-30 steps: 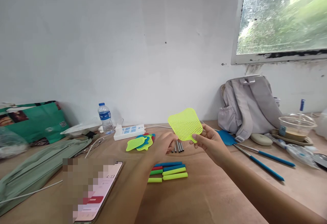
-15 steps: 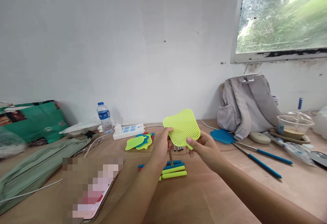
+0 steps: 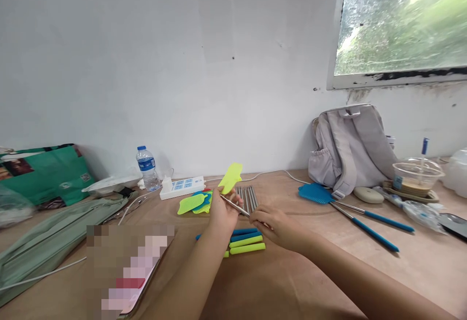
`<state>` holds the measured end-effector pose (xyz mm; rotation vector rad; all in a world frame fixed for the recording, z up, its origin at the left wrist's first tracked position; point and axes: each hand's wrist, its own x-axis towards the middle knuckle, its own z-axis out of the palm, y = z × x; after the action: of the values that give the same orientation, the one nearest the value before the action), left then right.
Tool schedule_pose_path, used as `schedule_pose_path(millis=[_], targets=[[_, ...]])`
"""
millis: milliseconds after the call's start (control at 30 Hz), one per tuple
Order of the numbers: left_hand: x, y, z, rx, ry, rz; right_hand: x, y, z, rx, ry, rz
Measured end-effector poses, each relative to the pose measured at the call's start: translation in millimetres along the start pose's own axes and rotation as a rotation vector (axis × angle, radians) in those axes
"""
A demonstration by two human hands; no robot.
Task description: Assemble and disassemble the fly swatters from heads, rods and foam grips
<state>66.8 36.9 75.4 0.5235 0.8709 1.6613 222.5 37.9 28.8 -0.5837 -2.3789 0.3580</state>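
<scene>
My left hand [image 3: 224, 213] is closed at the base of a yellow-green fly swatter head [image 3: 231, 178], which tilts up above the fingers and is seen nearly edge-on. A thin metal rod [image 3: 235, 205] slants down from the left hand to my right hand [image 3: 272, 223], whose fingers are wrapped round its lower end. Whether the rod sits in the head's socket is hidden by the left fingers. Beneath the hands lie yellow-green handle grips [image 3: 248, 248] and blue handle grips [image 3: 244, 235]. Several loose metal rods [image 3: 248, 197] rest just behind.
Left of the hands are stacked swatter heads [image 3: 191, 204], a power strip [image 3: 182, 187], a water bottle [image 3: 148, 167] and a phone [image 3: 142, 286]. To the right lie blue fly swatters [image 3: 317, 193], a grey backpack [image 3: 352, 150] and a plastic cup [image 3: 416, 176].
My left hand has picked up a metal rod and brought it to the swatter head. The head has turned nearly edge-on and moved left. My right hand has shifted from the head to the rod's lower end.
</scene>
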Motion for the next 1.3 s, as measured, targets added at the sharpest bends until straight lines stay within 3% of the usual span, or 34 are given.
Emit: schedule_pose_path(millis=[100,200,400,533,733,933,1167,1300], targets=[[15,12,-7.3,0.110,0.107,0.158,-5,18,8,-0.052,-0.003,-0.008],[33,34,-23.6,0.294,0.176,0.315,-7,39,13,-0.018,0.092,0.079],[60,81,-78.7,0.818,0.315,0.431,-8,76,20,-0.013,0.280,0.498],[70,93,-107.1,1.018,0.396,0.377,-5,97,30,-0.033,0.274,0.597],[79,91,-124.6,1.161,0.407,0.304,11,108,46,-0.039,0.213,0.630],[81,88,-130.9,1.295,0.398,0.247,11,105,47,-0.029,0.154,0.590],[74,85,-125.1,1.436,0.356,0.041,5,104,43,-0.004,0.164,0.571],[74,82,-124.1,1.487,0.309,-0.001,4,103,42,0.009,0.172,0.559]])
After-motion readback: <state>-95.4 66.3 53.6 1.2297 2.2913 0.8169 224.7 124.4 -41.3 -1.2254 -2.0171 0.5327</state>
